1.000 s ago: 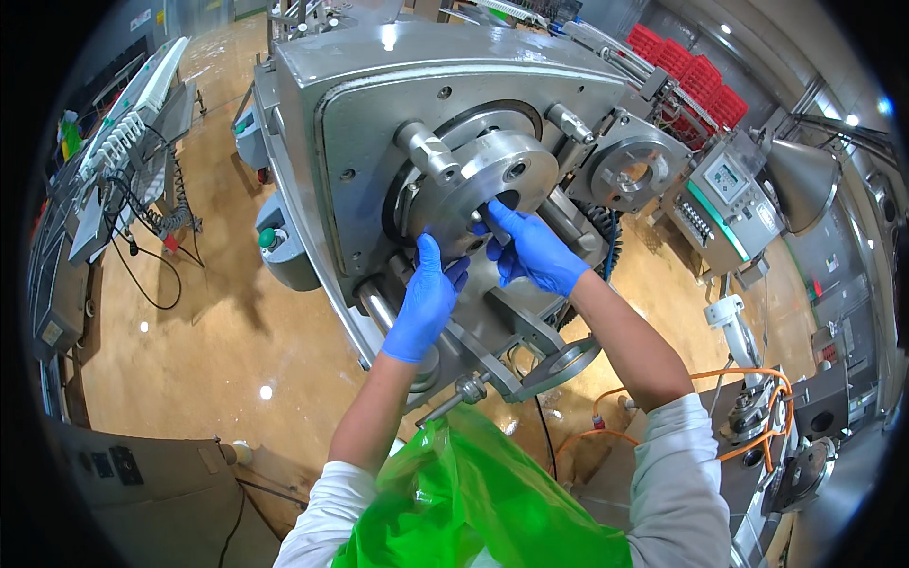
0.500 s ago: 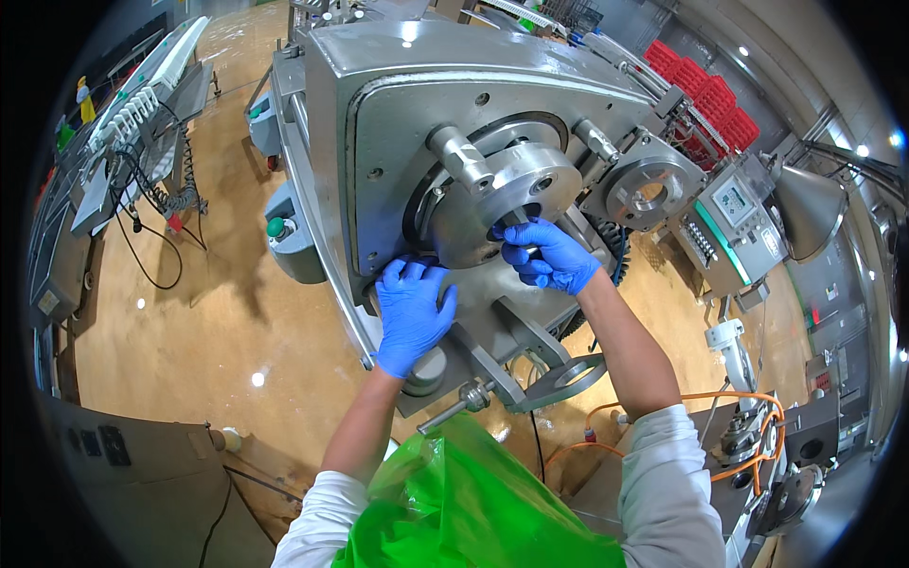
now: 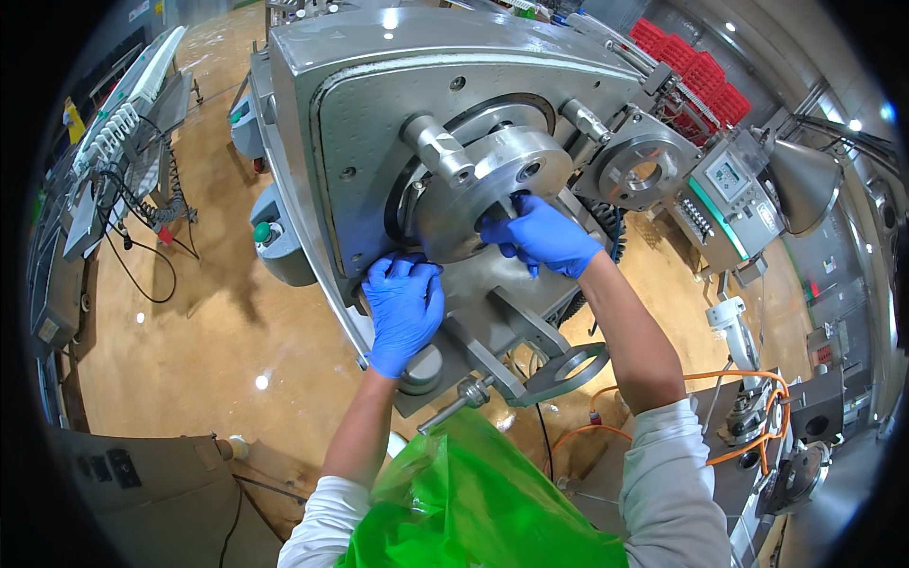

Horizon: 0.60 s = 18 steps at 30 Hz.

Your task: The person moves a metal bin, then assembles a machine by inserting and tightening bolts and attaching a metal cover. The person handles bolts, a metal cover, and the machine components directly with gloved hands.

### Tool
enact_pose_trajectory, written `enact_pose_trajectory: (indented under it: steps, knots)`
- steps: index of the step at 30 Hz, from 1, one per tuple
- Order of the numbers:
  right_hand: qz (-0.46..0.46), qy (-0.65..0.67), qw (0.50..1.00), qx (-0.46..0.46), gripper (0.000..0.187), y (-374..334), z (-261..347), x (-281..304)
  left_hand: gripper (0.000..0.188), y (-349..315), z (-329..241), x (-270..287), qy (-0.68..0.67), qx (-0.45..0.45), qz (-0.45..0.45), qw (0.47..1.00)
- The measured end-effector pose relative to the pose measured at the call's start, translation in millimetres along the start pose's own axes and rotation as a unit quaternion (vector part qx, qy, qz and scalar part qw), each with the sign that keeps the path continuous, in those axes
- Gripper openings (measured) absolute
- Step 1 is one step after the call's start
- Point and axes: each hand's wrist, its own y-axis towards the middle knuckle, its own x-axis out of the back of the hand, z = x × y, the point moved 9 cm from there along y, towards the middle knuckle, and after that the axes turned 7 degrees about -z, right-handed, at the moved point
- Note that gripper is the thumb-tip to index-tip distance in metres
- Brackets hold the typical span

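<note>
In the head view, my right hand (image 3: 549, 237), in a blue glove, reaches into the middle of a thick round metal disc (image 3: 544, 151) on the front of a steel machine. Its fingers are closed at the disc's central hole, by a short grey metal part (image 3: 495, 212); what they grip is mostly hidden. My left hand (image 3: 402, 310), also gloved, leans on the lower edge of the machine's front plate (image 3: 374, 114), fingers bent and thumb apart, with nothing seen in it. Two metal posts, a left one (image 3: 437, 151) and a right one (image 3: 585, 121), flank the disc.
A hinged plate with a round opening (image 3: 639, 180) swings out at the right. Below the disc sit a bracket with a metal ring (image 3: 568, 374) and a threaded handle (image 3: 459, 402). A control box (image 3: 729, 199), a steel cone (image 3: 805, 185) and red crates (image 3: 691, 71) stand beyond.
My right hand has turned and pushed further into the disc's middle, its back now facing up more. The view has shifted slightly; my left hand keeps its place on the machine's edge.
</note>
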Motion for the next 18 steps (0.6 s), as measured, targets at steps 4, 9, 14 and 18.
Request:
enact_pose_trajectory:
  steps: [4,9,14,18]
  knots:
    - [0.031,0.119,0.988,-0.094,0.027,-8,-10,-3,0.017,1,0,0,-0.01,0.0,-0.003,1.0]
    - [-0.324,-0.408,0.801,0.296,0.028,-46,42,-3,0.015,0,-1,3,-0.005,0.001,-0.011,1.0]
    - [-0.179,-0.305,0.89,0.289,0.031,-17,23,1,0.015,-3,2,8,0.005,0.024,-0.005,1.0]
    - [0.157,0.28,0.942,-0.093,0.033,-7,-26,-22,0.014,-1,-1,8,-0.015,0.013,-0.025,0.999]
